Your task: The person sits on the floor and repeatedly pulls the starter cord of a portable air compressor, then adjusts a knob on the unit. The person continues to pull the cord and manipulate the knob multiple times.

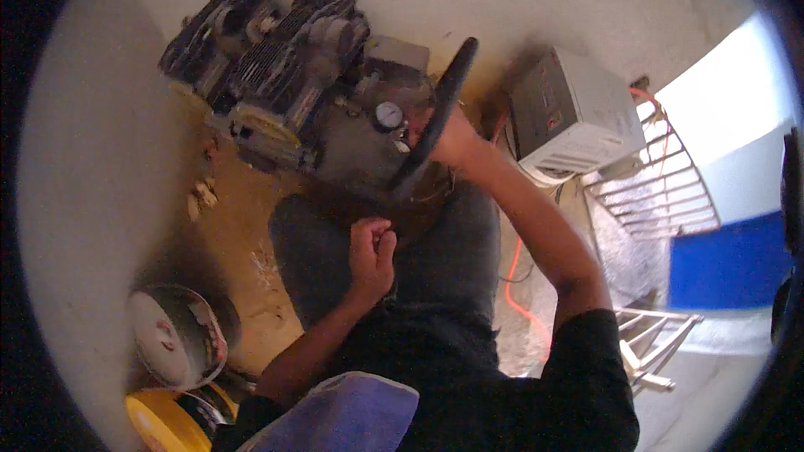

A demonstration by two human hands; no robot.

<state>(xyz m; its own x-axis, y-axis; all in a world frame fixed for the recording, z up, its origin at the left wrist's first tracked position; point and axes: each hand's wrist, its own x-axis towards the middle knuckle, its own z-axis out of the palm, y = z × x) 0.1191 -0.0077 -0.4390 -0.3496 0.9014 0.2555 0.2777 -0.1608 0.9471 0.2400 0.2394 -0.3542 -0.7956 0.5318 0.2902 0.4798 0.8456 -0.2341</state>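
A dusty air compressor [343,151] with two dark finned motor-pump units [293,59] stands before me. My right hand [448,138] reaches behind its curved black handle [456,75], at the fittings beside a round white pressure gauge [389,115]; its fingers are mostly hidden, so what it touches is unclear. My left hand [371,255] is closed above my lap, just short of the compressor's lower front; whether anything is inside it I cannot see.
A boxy grey appliance [578,113] sits right of the compressor, with an orange cable [529,314] below and a metal grille [670,201] beyond. A pale frame [662,318] lies lower right. Buckets, one white [172,339], one yellow [159,423], stand lower left beside the wall [84,159].
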